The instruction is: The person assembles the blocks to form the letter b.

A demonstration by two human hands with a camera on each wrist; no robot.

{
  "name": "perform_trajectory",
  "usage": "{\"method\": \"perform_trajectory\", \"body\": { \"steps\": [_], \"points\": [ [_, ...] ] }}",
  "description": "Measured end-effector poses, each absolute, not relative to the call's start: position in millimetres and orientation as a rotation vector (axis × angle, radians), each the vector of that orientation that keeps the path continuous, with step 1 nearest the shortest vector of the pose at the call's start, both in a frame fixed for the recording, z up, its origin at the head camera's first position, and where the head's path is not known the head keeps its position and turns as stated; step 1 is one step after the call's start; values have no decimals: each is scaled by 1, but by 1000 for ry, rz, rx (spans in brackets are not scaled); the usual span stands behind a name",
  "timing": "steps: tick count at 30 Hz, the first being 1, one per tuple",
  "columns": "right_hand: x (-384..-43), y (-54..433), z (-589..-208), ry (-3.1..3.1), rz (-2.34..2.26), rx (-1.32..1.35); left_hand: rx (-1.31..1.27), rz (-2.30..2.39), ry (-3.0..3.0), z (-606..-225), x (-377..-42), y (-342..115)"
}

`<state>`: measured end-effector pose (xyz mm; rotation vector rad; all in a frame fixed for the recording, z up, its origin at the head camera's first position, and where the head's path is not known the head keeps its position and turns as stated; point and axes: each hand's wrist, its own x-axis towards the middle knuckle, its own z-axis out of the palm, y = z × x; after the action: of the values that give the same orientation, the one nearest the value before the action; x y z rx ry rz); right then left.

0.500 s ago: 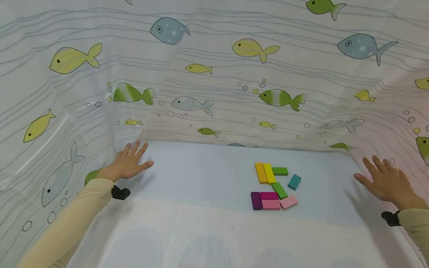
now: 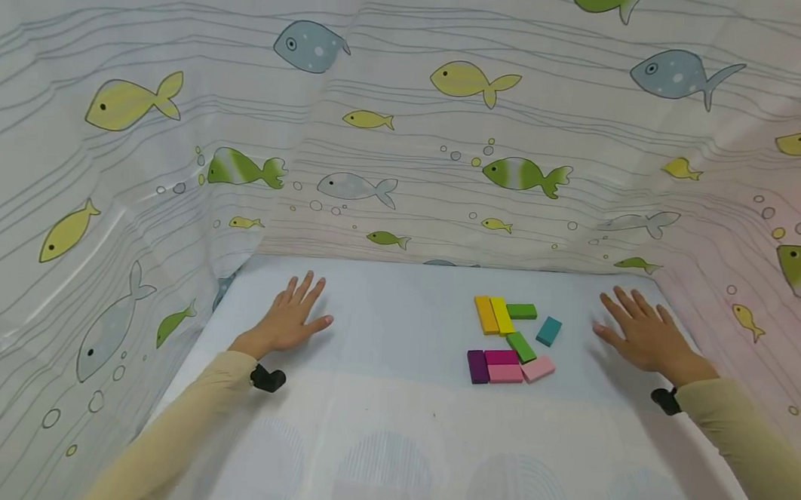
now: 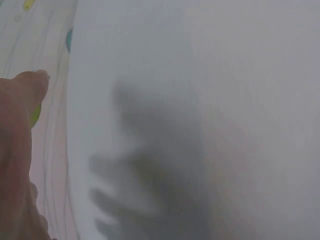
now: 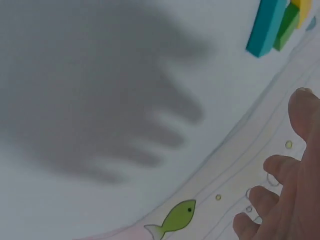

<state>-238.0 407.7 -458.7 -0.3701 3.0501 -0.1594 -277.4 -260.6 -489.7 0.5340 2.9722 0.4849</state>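
My left hand [image 2: 286,321] hovers over the left part of the white table [image 2: 396,333], fingers spread and holding nothing. Over on the right, my right hand [image 2: 650,339] is also spread and holds nothing; the teal block [image 2: 549,331] is the block nearest to it. Beside that block lie a green block [image 2: 522,311], another green block [image 2: 521,347], a yellow block [image 2: 502,315] and an orange block [image 2: 486,315]. Closer to me are a purple block [image 2: 477,366], a magenta block [image 2: 501,357], a pink block [image 2: 506,373] and a paler pink block [image 2: 538,368].
A fish-patterned curtain [image 2: 392,144] rises behind the table and along both sides. Each wrist carries a small black device [image 2: 267,379]. In the left wrist view, the hand's shadow [image 3: 155,165] falls on the tabletop.
Both hands have moved inward over the table, the left one to the right and the right one to the left. The blocks keep their arrangement; the head view has shifted slightly.
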Motion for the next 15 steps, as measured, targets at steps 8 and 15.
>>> {"method": "perform_trajectory", "body": {
  "steps": [8,15],
  "points": [
    [-243,358,-476,3078,-162,-589,721,556,2918,-502,-260,-184],
    [-244,320,-484,3040,-189,-773,838,610,2822,-511,-241,-117]
  ]
}}
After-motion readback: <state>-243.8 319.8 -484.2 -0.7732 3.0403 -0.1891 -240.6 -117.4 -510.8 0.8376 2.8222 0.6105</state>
